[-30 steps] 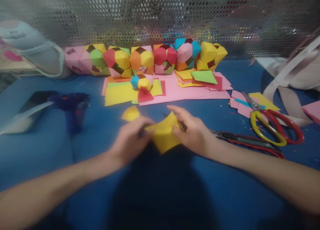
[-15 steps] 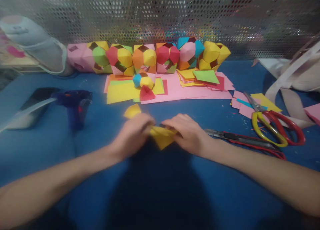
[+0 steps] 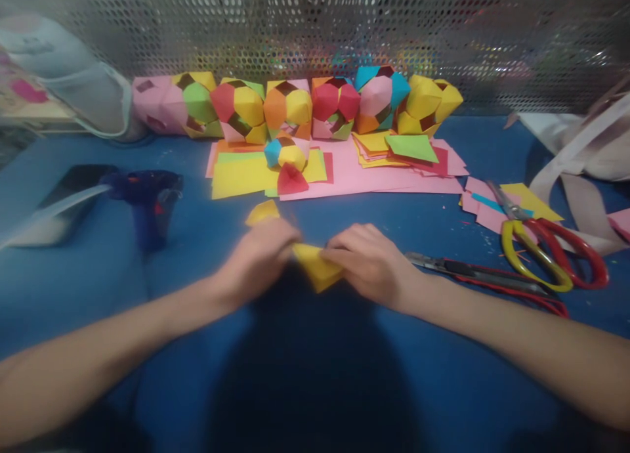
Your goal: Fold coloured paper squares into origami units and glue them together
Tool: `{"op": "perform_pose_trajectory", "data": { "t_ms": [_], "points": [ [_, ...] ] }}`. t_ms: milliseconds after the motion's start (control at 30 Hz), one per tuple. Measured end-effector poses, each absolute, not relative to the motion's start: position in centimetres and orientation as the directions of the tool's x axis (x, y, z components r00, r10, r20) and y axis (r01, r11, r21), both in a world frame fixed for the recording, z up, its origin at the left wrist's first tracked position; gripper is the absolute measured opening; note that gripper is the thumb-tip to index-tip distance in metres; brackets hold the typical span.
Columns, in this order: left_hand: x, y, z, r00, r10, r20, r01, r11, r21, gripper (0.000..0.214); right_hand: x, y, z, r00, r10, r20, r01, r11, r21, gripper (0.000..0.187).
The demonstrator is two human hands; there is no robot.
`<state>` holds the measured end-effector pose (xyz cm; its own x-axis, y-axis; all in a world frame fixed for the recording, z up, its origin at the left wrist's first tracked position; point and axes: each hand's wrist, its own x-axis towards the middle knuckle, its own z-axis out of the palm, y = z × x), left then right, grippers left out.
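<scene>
A piece of yellow paper, its lower part coming to a point, is held between my two hands above the blue table. My left hand pinches its left end, the fingertips partly hidden. On the other side my right hand is closed on the right end, fingers bent over the top edge. Just beyond my left hand lies a small folded yellow paper piece. Farther back, a joined cluster of blue, yellow, pink and red folded pieces rests on stacked coloured paper.
Several finished paper balls line the back against a perforated metal panel. On the left are a blue glue gun and a phone. To the right lie a utility knife, scissors and paper scraps.
My fingers have shifted slightly along the yellow paper's top edge, the right fingers now covering more of it. The view has moved a little; the other things stay in place.
</scene>
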<state>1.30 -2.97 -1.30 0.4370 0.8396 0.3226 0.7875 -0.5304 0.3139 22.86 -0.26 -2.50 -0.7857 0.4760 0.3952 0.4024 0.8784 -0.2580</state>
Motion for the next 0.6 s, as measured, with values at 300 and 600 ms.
{"op": "perform_pose_trajectory", "data": {
  "t_ms": [300,600],
  "points": [
    [0.92,-2.82,-1.51,0.453,0.822,0.347,0.773,-0.555,0.308,0.020,22.80,-0.23,-2.75,-0.805,0.395,0.443,0.359,0.918,-0.168,0.025],
    [0.79,-2.71,-1.48,0.460,0.826,0.325,0.780,-0.551,0.297,0.019,22.79,-0.62,-2.18,-0.804,0.272,0.528,0.348,0.936,0.047,0.021]
  ]
}}
